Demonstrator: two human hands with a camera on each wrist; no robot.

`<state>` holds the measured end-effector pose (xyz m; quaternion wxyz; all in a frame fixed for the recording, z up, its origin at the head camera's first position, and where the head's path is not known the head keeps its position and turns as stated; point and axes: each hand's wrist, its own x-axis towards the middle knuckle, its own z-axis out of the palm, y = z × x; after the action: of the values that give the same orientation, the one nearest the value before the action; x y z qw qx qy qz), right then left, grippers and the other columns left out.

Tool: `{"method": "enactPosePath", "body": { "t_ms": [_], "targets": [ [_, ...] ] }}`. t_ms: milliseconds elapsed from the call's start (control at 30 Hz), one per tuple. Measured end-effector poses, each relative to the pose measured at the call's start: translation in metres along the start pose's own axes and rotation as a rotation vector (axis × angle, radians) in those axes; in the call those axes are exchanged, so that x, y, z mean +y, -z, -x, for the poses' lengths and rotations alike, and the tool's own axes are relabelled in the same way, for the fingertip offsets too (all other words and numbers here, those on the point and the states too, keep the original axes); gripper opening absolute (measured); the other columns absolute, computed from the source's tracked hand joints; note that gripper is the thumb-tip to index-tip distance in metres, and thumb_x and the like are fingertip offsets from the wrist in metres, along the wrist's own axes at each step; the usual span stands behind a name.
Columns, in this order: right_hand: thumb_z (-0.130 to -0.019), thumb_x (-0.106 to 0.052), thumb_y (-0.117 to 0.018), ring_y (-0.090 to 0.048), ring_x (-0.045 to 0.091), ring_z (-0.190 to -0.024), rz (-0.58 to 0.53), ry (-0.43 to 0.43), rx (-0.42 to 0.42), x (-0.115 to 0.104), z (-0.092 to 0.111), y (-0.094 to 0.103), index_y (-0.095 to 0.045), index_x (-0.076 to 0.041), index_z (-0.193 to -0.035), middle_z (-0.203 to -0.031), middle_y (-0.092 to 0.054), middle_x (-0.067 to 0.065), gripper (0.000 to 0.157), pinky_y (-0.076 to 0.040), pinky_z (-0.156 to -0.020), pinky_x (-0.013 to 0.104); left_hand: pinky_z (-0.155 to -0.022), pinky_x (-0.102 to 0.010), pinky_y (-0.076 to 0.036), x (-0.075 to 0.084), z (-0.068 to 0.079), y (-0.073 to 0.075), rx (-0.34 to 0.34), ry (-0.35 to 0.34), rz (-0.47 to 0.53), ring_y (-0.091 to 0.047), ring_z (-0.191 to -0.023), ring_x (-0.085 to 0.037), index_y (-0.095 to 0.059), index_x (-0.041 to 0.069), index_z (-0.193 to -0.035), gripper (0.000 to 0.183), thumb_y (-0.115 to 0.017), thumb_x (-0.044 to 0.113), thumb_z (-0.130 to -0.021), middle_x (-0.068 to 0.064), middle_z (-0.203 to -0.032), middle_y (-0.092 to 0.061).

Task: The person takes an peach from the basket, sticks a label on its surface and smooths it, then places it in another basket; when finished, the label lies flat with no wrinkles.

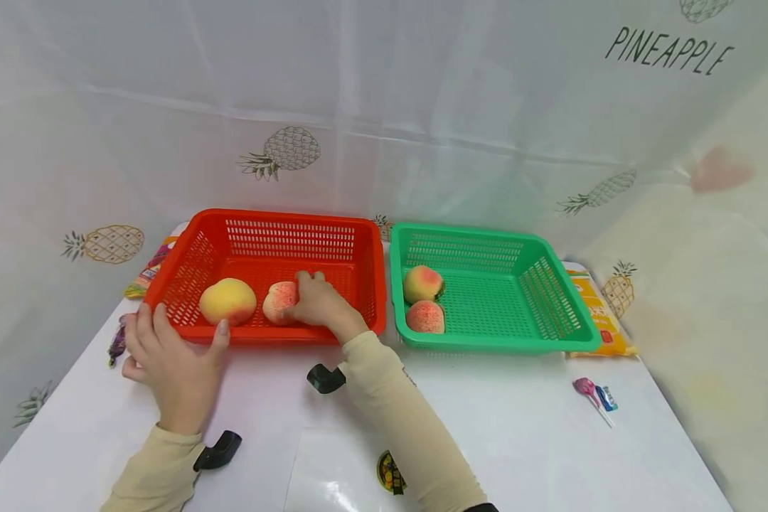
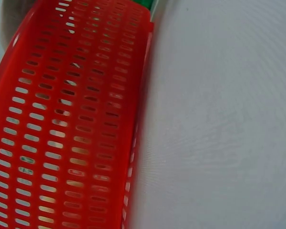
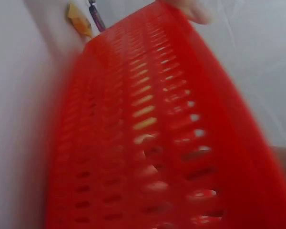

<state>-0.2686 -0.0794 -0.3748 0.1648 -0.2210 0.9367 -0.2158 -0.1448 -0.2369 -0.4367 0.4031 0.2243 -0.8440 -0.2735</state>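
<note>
My right hand (image 1: pixel 325 306) reaches over the front rim of the red basket (image 1: pixel 288 337) and grips a pinkish peach (image 1: pixel 278 302) from its right side. The left hand (image 1: pixel 182 370) rests at the basket's front left corner, thumb at the front rim, fingertips by the left edge. Inside, a larger yellow peach (image 1: pixel 226 300) lies between the left hand and the gripped one. In the left wrist view the perforated red wall fills the left half. The right wrist view shows the same wall, blurred, with left-hand fingertips (image 3: pixel 198 12) at its far rim.
To the right stands a green basket (image 1: pixel 499 345) with a yellow-pink peach (image 1: pixel 422 284) and a redder peach (image 1: pixel 426 317). A lollipop (image 1: pixel 587 387) lies at the right, near an orange packet (image 1: pixel 598 313). A purple wrapped sweet (image 1: pixel 118 345) lies left of the red basket.
</note>
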Motion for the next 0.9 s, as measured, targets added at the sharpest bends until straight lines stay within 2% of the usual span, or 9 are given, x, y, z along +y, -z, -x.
{"method": "enactPosePath", "body": {
  "t_ms": [100,200,400,533,600,767,900],
  "targets": [
    [-0.074,-0.040,-0.067,-0.046,0.016,-0.107,0.011,-0.015,-0.025,-0.001,-0.003,-0.005,-0.032,-0.012,-0.133,-0.125,-0.044,0.005,0.074,-0.042,-0.091,0.035,-0.089,-0.058,-0.007,0.001,0.001,0.000,-0.015,0.003,-0.007,-0.004,-0.134,-0.024,-0.028,0.002,-0.135,0.090,-0.065,0.050,-0.069,-0.011,-0.144,-0.020],
    [-0.075,-0.042,-0.066,-0.046,0.016,-0.110,0.034,-0.031,-0.032,-0.002,-0.005,-0.008,-0.031,-0.011,-0.134,-0.128,-0.046,0.004,0.076,-0.040,-0.093,0.034,-0.089,-0.058,-0.007,0.002,0.001,0.001,-0.018,-0.007,-0.005,-0.004,-0.134,-0.024,-0.028,0.001,-0.135,0.089,-0.064,0.050,-0.070,-0.011,-0.144,-0.019],
    [-0.076,-0.043,-0.064,-0.051,0.015,-0.104,0.034,-0.017,-0.049,-0.005,-0.008,-0.009,-0.025,-0.008,-0.136,-0.123,-0.051,0.003,0.080,-0.042,-0.092,0.032,-0.091,-0.057,-0.006,0.001,-0.001,0.002,-0.023,-0.011,0.004,-0.003,-0.134,-0.023,-0.028,0.003,-0.135,0.087,-0.061,0.052,-0.071,-0.010,-0.145,-0.018],
    [-0.073,-0.045,-0.066,-0.050,0.018,-0.104,0.032,-0.029,-0.055,-0.007,-0.008,-0.009,-0.024,-0.007,-0.136,-0.129,-0.044,0.009,0.085,-0.043,-0.090,0.034,-0.091,-0.057,-0.007,0.000,-0.001,0.002,-0.036,-0.008,0.001,-0.002,-0.134,-0.023,-0.028,0.003,-0.136,0.087,-0.060,0.053,-0.071,-0.010,-0.145,-0.018],
    [-0.070,-0.047,-0.068,-0.052,0.020,-0.099,0.024,-0.034,-0.049,-0.006,-0.007,-0.007,-0.028,-0.008,-0.131,-0.128,-0.041,0.011,0.083,-0.046,-0.084,0.034,-0.091,-0.057,-0.008,0.000,-0.001,0.001,-0.042,-0.007,0.000,-0.003,-0.134,-0.023,-0.028,0.004,-0.136,0.087,-0.060,0.053,-0.071,-0.010,-0.145,-0.018],
    [-0.064,-0.046,-0.072,-0.054,0.017,-0.081,-0.089,-0.010,0.041,0.003,0.003,0.007,-0.037,-0.014,-0.117,-0.115,-0.040,0.009,0.070,-0.048,-0.066,0.030,-0.091,-0.057,-0.010,0.000,-0.001,0.001,-0.031,-0.017,-0.001,-0.004,-0.134,-0.024,-0.029,0.003,-0.135,0.086,-0.060,0.052,-0.072,-0.011,-0.144,-0.019],
    [-0.065,-0.042,-0.073,-0.054,0.015,-0.078,-0.184,0.044,0.174,0.009,0.022,0.036,-0.036,-0.016,-0.118,-0.110,-0.038,0.006,0.069,-0.048,-0.061,0.025,-0.090,-0.057,-0.011,-0.001,-0.004,0.002,-0.010,-0.027,0.005,-0.005,-0.134,-0.025,-0.030,0.002,-0.134,0.084,-0.059,0.051,-0.072,-0.012,-0.144,-0.020]
  ]
}}
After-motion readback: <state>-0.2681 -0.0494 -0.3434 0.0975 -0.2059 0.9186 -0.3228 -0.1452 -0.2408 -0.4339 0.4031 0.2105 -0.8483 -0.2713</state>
